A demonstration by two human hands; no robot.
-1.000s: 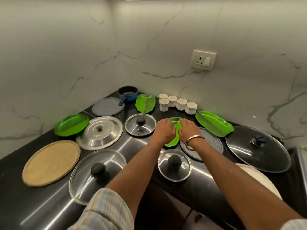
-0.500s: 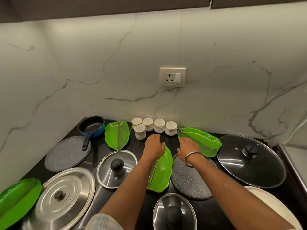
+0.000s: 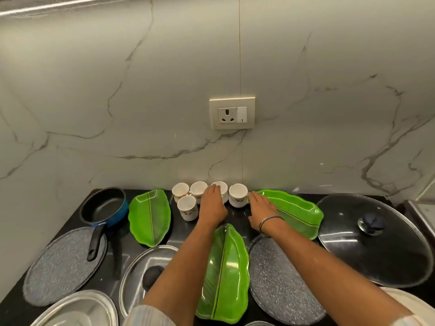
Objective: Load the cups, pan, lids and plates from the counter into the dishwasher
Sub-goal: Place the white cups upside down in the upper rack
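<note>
Both hands have advanced from over the middle leaf plate to the row of cups at the back wall since the earlier frames. Left hand lies palm down with fingers fairly straight, fingertips resting on the third cup of the back row; whether they hook its rim cannot be told from this angle. Right hand, bangle at the wrist, is flat with fingers extended, fingertips just beside the fourth cup and over the near end of the right leaf plate; it grips nothing.

Five white cups stand at the rear of the black surface: four in a row against the wall, with the front cup ahead of them. Blue pan sits rear left, its black handle lying over a grey speckled plate. Left leaf plate lies between the pan and the cups. Middle leaf plate lies between the forearms. Large dark glass lid rests far right; a steel-rimmed lid is partly hidden under the left forearm.
</note>
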